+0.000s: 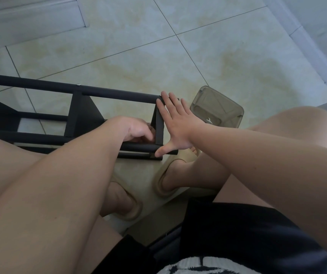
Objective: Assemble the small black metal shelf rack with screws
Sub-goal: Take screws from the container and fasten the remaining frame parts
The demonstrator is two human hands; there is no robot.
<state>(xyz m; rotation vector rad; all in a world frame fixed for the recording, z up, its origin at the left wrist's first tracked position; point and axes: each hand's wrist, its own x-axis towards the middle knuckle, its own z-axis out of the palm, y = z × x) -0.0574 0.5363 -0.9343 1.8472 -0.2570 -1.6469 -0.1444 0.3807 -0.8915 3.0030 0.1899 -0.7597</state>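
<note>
Floor: pale glossy tiles [198, 56] with yellowish veining and thin dark grout lines, filling the frame from 9 through 12 to 3 o'clock.
Moulding: white ridged trim [30, 18] at 10 o'clock, running aslant along the floor's edge.
Wall base: pale skirting [314, 48] at 2 o'clock.
Container: smoky translucent plastic box [217, 107] on the tiles at 2 o'clock; a small pale shape inside is too unclear to name.
Footwear: tan left sandal [137, 211] at 6 o'clock, tan right sandal [175, 161] just above it, apart.
Clothing: black shorts [237, 234] at 5 o'clock; white printed fabric [194, 264] at the bottom edge.
</note>
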